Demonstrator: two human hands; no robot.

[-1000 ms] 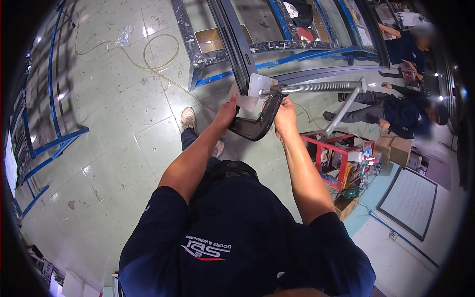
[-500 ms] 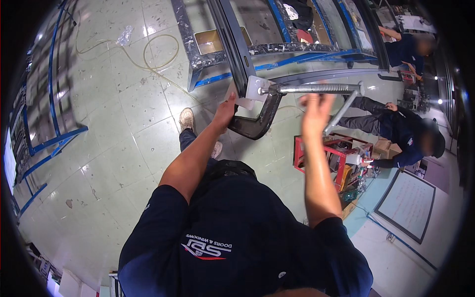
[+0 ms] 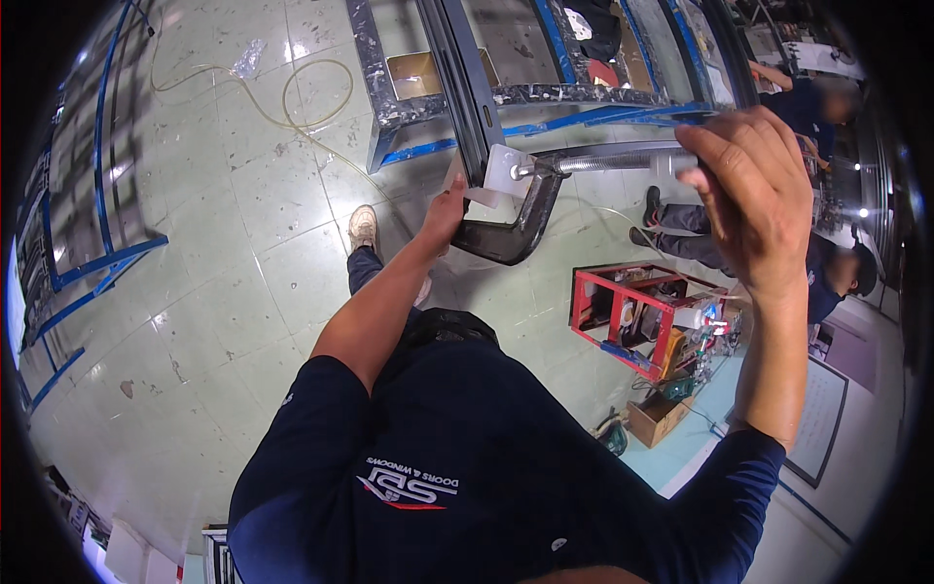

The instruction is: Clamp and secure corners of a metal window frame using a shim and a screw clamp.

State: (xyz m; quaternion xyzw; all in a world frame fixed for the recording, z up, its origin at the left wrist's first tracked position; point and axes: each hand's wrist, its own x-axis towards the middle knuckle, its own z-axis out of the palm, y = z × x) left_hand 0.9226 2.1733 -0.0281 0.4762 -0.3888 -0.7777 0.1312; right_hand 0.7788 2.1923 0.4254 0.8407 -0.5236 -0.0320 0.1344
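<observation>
A black C-clamp [image 3: 518,239] with a threaded metal screw [image 3: 618,163] spans the end of a dark grey metal frame bar [image 3: 465,97]. A white pad [image 3: 507,175] sits between the screw's tip and the bar. On the bar's other side, my left hand [image 3: 444,218] is closed on a second white pad [image 3: 453,175], beside the clamp's fixed jaw. My right hand [image 3: 762,190] is raised at the screw's outer end, fingers curled around its handle. The handle bar itself is hidden behind that hand.
A paint-spattered blue-edged workbench [image 3: 389,107] carries the frame. A red metal cart [image 3: 623,321] with tools and a cardboard box [image 3: 659,419] stand at right. Two co-workers are at far right. A thin hose [image 3: 321,146] loops over the floor; a blue rack [image 3: 102,258] stands left.
My right hand has swung right and up from beside the screw to its outer end. The handle bar, visible before, is now hidden. My left hand stays at the pad; the nearer co-worker has shifted.
</observation>
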